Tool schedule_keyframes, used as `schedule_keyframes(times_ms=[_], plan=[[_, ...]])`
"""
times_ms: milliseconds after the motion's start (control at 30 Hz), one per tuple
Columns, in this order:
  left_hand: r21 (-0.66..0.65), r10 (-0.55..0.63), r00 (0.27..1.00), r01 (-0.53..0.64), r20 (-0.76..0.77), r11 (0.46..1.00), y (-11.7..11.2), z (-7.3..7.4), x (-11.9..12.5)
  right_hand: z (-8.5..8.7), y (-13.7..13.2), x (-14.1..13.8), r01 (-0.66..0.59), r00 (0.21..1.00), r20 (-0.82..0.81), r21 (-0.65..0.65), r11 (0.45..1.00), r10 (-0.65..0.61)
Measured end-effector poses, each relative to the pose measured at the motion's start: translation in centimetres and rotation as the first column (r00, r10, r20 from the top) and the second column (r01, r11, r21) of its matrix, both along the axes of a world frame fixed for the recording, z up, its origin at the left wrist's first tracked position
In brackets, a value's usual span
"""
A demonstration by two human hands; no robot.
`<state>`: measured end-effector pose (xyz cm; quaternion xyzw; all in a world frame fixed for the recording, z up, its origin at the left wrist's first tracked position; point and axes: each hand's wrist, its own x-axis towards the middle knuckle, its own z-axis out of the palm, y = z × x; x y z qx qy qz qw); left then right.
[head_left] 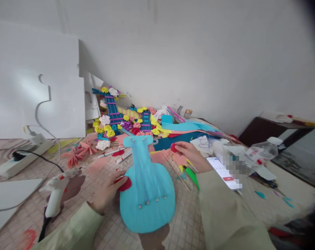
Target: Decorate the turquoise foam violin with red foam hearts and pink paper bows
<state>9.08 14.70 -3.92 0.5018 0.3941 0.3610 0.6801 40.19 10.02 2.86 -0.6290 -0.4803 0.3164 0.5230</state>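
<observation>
The left hand [108,191] is pinching a dark red piece [124,184] over the left edge of a blue guitar-shaped cutout [151,178], while the right hand [191,155] is gripping a smaller red piece [173,147] in its fingertips. Between them, the round-bodied cutout is bearing pale beads [147,202] above a grid-patterned tabletop [187,217].

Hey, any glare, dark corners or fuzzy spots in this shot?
Head view: glare whitens part of the large white board; head view: the right-hand corners fall into darkness; head view: a pixelated block covers part of the bright phone; head view: the turquoise guitar-shaped cutout looks slightly soft but readable.
</observation>
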Motion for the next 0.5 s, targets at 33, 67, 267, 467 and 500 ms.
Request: schedule_keyframes(times_ms=[33,67,267,467,500], plan=[[0.102,-0.021,0.998,0.027,-0.061,0.994,-0.1,0.0,0.1,0.2,-0.2,-0.5,-0.015,1.0,-0.008,-0.006,1.0,0.015],[0.218,-0.023,0.99,0.053,-0.14,0.975,-0.2,0.0,0.2,0.3,-0.3,-1.0,-0.035,0.999,-0.016,-0.014,0.999,0.035],[0.63,0.163,0.849,0.23,-0.502,0.741,-0.5,-0.7,0.2,0.8,0.4,-4.4,-0.269,0.963,-0.039,-0.079,0.96,0.267],[0.65,0.188,0.78,0.333,-0.597,0.684,-0.6,-1.0,0.1,1.0,4.9,-7.7,-0.433,0.895,0.034,-0.166,0.886,0.444],[0.648,0.182,0.776,0.345,-0.604,0.679,-0.6,-1.0,0.1,1.0,6.1,-8.4,-0.45,0.884,0.048,-0.179,0.875,0.465]])
